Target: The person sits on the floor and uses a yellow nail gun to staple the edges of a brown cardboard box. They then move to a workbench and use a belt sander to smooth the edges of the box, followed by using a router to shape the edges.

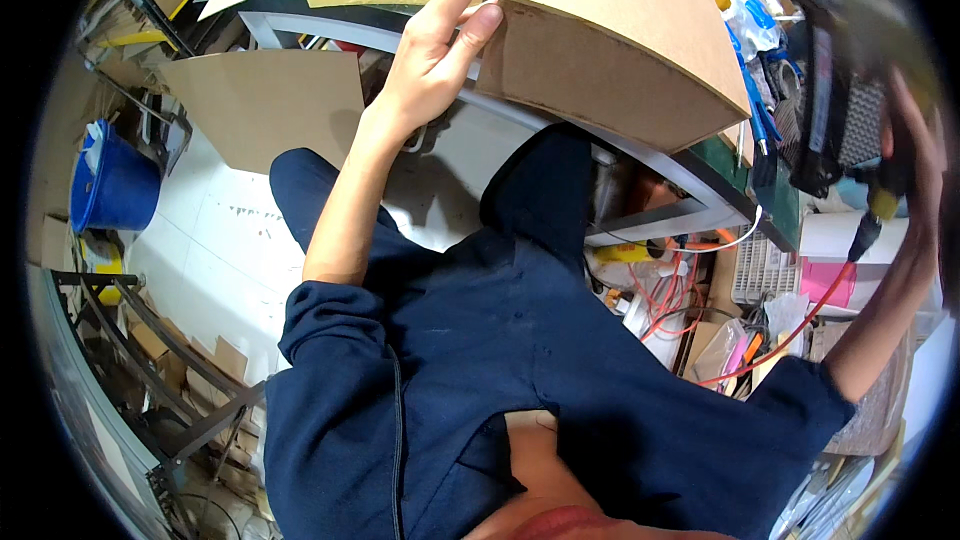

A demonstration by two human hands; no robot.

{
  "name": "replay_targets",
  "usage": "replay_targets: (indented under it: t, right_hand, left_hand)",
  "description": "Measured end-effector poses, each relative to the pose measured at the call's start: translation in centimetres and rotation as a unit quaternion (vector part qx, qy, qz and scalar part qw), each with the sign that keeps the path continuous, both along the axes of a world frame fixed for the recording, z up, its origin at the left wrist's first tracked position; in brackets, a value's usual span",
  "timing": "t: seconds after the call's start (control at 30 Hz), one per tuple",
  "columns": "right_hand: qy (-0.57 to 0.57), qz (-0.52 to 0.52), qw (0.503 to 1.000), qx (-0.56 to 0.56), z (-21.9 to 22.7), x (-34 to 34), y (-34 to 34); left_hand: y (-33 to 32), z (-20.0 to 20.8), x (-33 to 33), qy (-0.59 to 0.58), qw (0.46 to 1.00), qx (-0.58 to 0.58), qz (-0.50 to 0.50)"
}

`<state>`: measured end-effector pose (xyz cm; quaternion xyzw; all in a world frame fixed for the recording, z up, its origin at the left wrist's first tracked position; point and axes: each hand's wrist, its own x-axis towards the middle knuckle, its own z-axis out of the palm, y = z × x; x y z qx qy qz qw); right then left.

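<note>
A brown fibreboard box (pixel 630 70) lies on the workbench in front of me, its top and near side facing me. My left hand (pixel 440 45) grips its left corner, with the thumb by the near edge and the fingers over the top. Out to the far right, my right hand (pixel 915 150) is wrapped round a dark air-powered nail gun (pixel 825 105), partly blurred and in shadow. A red air hose (pixel 800 328) runs from its handle down toward the floor clutter. The nail gun is held apart from the box.
A loose brown panel (pixel 270 105) leans left of the bench. A blue bucket (pixel 115 180) stands on the floor at left, above a dark metal frame (pixel 180 370). Blue-handled tools (pixel 760 110) crowd the bench's right end. Cables and a white plastic crate (pixel 765 275) lie at right.
</note>
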<state>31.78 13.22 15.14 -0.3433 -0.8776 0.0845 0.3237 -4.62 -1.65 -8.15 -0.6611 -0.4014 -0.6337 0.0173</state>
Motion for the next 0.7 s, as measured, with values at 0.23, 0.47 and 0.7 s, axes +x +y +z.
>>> replay_targets:
  t: [0.23,0.47,0.7]
  right_hand:
    - [-0.229,0.027,0.972,-0.045,1.3,-13.2,-6.4]
    - [-0.340,-0.036,0.937,-0.068,1.9,-19.0,-10.4]
    - [-0.336,-0.060,0.916,-0.209,3.1,-21.5,-11.4]
  left_hand:
    - [0.1,-0.2,0.1,-0.021,1.000,-0.010,-0.008]
    - [0.4,-0.1,0.3,-0.037,0.999,-0.002,-0.011]
    - [0.2,-0.2,0.5,-0.061,0.998,-0.018,-0.018]
